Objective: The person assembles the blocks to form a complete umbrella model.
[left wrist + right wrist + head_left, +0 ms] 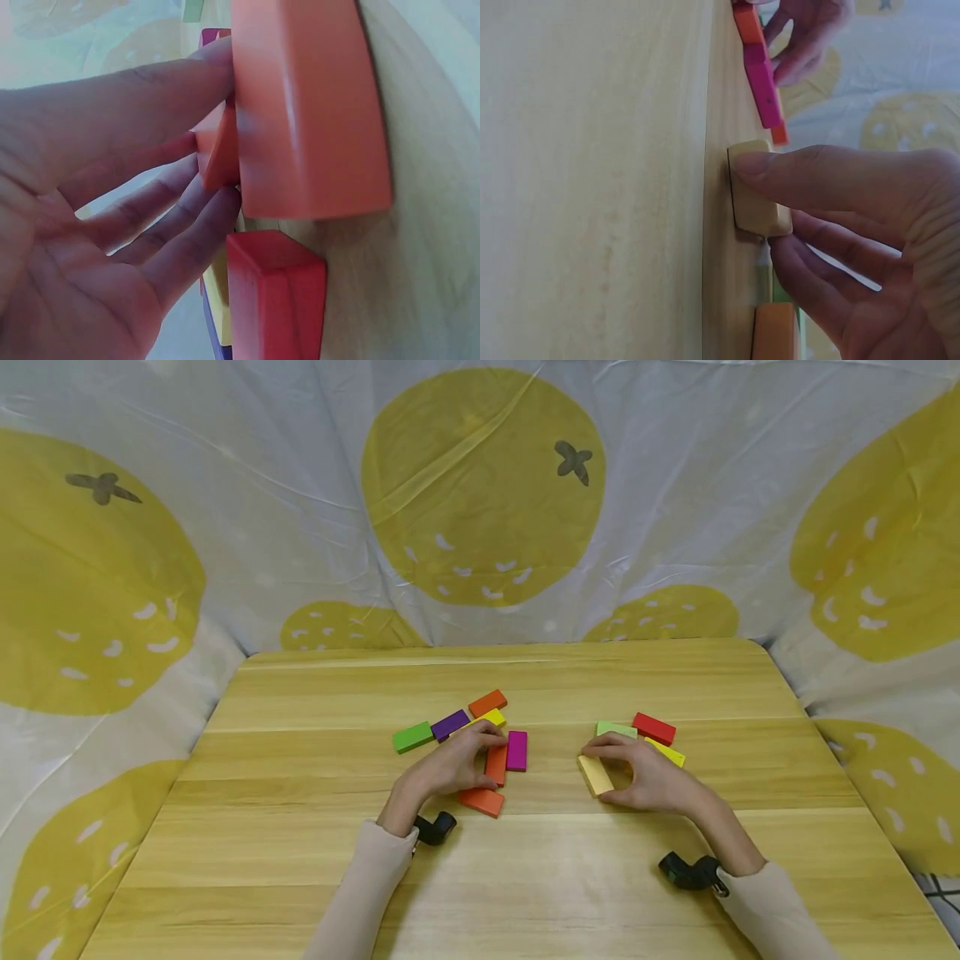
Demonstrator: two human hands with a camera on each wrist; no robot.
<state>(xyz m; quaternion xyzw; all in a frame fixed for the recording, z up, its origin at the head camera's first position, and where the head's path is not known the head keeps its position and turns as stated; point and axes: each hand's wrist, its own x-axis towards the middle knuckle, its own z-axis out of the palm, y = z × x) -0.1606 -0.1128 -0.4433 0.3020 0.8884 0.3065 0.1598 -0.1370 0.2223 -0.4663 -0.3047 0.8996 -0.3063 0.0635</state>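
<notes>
My left hand point(448, 765) pinches an orange-red block point(496, 767) between thumb and fingers, at the left cluster. A magenta block point(517, 752) lies right beside that block, and another orange block point(482, 802) lies at its near end. In the left wrist view this nearer orange block point(311, 112) looms large and partly hides the pinched one point(217, 150). My right hand point(651, 777) pinches a pale yellow block point(595, 776) by its two ends, thumb on the near end. The right wrist view shows that pale block point(756, 195) low at the tabletop.
Behind my left hand lie green point(412, 737), purple point(450, 725), yellow point(491, 717) and orange point(487, 702) blocks. Light green point(617, 728), red point(654, 728) and yellow point(666, 752) blocks lie around my right hand. A patterned curtain point(480, 627) hangs behind the wooden table point(525, 893).
</notes>
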